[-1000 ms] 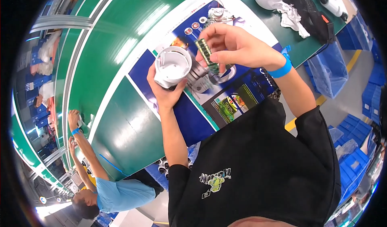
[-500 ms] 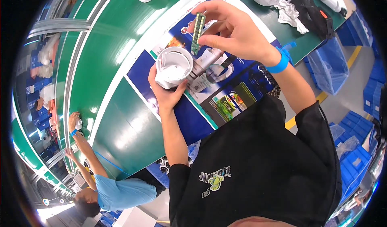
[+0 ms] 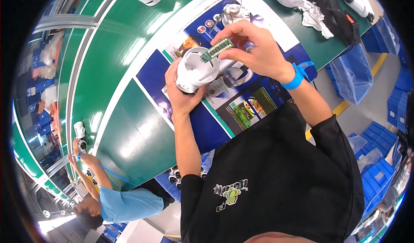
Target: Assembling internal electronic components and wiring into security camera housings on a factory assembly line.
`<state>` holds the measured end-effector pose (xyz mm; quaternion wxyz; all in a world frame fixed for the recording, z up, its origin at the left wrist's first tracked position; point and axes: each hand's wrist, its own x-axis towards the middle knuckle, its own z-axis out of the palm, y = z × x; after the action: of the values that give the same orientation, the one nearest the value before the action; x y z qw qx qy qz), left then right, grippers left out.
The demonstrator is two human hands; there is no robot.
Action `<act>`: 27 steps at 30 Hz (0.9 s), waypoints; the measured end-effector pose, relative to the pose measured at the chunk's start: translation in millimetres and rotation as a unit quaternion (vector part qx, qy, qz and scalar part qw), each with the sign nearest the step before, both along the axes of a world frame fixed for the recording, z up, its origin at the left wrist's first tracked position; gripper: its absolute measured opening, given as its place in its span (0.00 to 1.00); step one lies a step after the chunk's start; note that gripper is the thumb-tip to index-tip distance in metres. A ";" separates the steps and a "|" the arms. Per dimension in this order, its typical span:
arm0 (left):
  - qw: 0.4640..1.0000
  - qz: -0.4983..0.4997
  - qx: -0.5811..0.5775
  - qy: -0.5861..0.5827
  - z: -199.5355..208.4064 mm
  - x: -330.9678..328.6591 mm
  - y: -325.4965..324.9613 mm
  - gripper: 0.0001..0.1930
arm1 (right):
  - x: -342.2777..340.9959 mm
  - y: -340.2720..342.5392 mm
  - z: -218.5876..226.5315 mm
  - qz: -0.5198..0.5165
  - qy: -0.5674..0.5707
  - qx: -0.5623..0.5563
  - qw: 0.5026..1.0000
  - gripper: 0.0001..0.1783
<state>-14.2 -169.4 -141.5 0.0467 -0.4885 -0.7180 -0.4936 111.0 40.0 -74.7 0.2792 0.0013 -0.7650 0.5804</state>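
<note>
- Swung since the earlier head-view frame from nearly upright to a slant: green circuit board (image 3: 217,49), lower end now over the open mouth of a white housing (image 3: 196,72), itself shifted slightly right.
- Right hand (image 3: 258,49): thumb and forefinger pinched on the board's upper end, close together; other fingers curled loosely behind.
- Left hand (image 3: 183,97): curved wide around the housing's lower body, thumb at the right, fingertips partly hidden.
- Contact between board and housing rim: cannot tell.
- Board probably light, stiff and fragile; best taken by the edges, clear of the parts on its face. Housing likely rigid, smooth and slightly slippery; best cupped around the outside.
- Board narrow and flat, with rows of pale yellow squares; housing glossy, rounded and hollow.
- Beneath the 2 hands: blue-and-white printed sheet (image 3: 207,135) on a green table (image 3: 133,144).
- Beyond the right hand: white part (image 3: 235,13) with thin wires.
</note>
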 end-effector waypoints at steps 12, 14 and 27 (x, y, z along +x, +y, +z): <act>0.999 -0.019 -0.008 0.032 -1.4 -6.6 -5.2 0.46 | 30.9 -0.6 -7.1 0.038 -0.038 -0.003 0.999 0.08; 0.999 -0.025 -0.024 0.018 2.6 -4.7 -6.6 0.45 | 31.9 -1.5 -9.4 0.068 0.031 0.008 0.997 0.07; 0.996 -0.083 -0.011 -0.041 -7.9 0.3 1.9 0.44 | 53.4 -7.1 -41.6 0.086 0.021 -0.007 0.996 0.07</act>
<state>-13.8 -167.5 -149.4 -0.0295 -0.5265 -0.6816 -0.5073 164.4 32.8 -116.3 0.2448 0.0770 -0.7516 0.6076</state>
